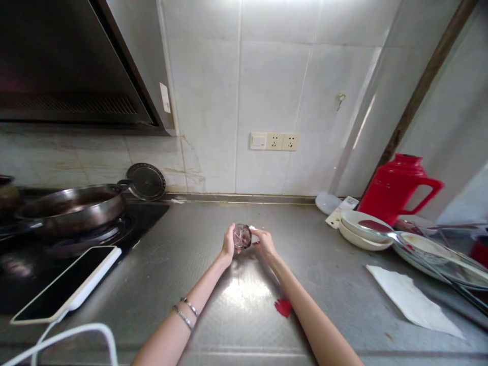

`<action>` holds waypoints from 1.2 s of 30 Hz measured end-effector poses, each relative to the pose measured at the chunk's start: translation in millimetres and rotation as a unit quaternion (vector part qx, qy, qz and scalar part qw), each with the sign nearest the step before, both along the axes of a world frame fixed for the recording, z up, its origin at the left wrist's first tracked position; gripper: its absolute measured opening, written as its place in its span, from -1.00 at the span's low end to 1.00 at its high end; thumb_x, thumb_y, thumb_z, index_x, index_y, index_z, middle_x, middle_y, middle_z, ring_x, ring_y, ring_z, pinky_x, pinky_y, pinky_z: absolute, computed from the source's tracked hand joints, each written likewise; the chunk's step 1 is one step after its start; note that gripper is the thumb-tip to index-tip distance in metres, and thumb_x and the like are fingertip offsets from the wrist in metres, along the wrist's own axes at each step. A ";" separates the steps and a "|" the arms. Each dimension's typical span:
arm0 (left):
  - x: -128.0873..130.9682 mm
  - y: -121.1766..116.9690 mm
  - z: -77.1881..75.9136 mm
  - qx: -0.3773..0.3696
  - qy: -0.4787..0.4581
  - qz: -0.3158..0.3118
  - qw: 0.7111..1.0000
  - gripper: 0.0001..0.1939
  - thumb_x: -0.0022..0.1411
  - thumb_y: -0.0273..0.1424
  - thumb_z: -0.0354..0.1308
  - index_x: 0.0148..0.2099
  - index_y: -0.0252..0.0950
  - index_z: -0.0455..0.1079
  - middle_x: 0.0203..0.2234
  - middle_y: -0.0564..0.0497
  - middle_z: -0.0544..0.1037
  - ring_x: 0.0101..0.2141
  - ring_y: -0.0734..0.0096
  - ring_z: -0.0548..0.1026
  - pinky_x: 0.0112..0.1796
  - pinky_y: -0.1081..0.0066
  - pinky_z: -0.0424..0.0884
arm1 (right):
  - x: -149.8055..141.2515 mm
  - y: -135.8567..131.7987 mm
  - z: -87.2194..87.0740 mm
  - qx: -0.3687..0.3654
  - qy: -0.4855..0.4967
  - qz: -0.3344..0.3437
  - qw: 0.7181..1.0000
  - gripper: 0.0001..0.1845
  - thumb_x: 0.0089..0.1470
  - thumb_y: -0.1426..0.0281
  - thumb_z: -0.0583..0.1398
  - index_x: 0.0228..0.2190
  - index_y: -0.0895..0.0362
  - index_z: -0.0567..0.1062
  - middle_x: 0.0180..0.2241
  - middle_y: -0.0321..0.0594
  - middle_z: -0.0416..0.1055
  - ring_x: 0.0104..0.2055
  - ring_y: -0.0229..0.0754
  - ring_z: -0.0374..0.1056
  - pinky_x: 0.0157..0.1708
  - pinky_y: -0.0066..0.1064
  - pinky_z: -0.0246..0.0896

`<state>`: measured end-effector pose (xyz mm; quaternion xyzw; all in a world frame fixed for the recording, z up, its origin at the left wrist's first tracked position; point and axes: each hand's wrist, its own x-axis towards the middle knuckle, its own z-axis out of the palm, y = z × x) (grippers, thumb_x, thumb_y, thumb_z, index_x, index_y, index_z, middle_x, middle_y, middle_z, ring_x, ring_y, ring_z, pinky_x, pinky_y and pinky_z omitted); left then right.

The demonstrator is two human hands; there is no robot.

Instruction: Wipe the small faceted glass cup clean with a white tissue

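Observation:
My left hand (229, 245) is wrapped around a small see-through glass (241, 237) with a dark rim. The glass is tipped on its side above the steel counter (183, 284), its rim toward my right hand. My right hand (264, 243) is closed, fingertips at that rim, pinching a small white piece (254, 231) that looks like tissue. Most of the white piece is hidden by the fingers. Below, beside my right forearm, a red scrap (282, 307) lies on the counter.
At left, a steel pan (72, 208) sits on the black stove (23, 284), with a phone (68, 284) on a white cable in front. At right are a red thermos (392, 190), stacked bowls (366, 239), plates (415, 254) with utensils, and a white paper napkin (412, 300).

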<state>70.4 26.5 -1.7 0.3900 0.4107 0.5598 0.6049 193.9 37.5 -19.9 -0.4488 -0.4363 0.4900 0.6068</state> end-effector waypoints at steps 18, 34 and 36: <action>-2.4 -4.7 9.0 -0.121 -0.117 -0.108 0.980 -0.46 0.17 -0.07 -0.16 -0.14 -0.42 0.38 -0.57 -0.14 0.53 -0.71 0.33 0.40 -0.74 0.51 0.03 | 2.7 -7.6 18.1 0.128 -0.073 -0.058 0.987 -0.42 -0.02 -0.06 0.09 -0.40 0.22 0.53 -0.38 -0.13 0.50 -0.28 -0.12 0.37 -0.22 -0.38 0.22; 3.4 -8.5 7.0 -0.169 -0.039 -0.134 0.976 -0.55 0.17 -0.08 -0.15 -0.47 -0.33 0.33 -0.73 -0.06 0.39 -0.75 0.37 0.29 -0.74 0.46 0.06 | -2.1 -28.5 25.1 0.275 -0.381 -0.010 0.882 -0.58 0.22 0.25 -0.04 -0.11 0.15 0.51 -0.15 -0.06 0.51 -0.14 -0.08 0.45 -0.13 -0.29 0.33; 4.5 -8.8 4.3 -0.159 -0.018 -0.122 0.979 -0.55 0.18 -0.08 -0.14 -0.51 -0.30 0.30 -0.77 -0.03 0.35 -0.78 0.40 0.24 -0.75 0.46 0.01 | -4.3 -30.5 24.8 0.304 -0.414 -0.013 0.858 -0.60 0.23 0.32 -0.05 -0.06 0.14 0.48 -0.05 -0.03 0.46 -0.02 -0.07 0.40 -0.04 -0.24 0.31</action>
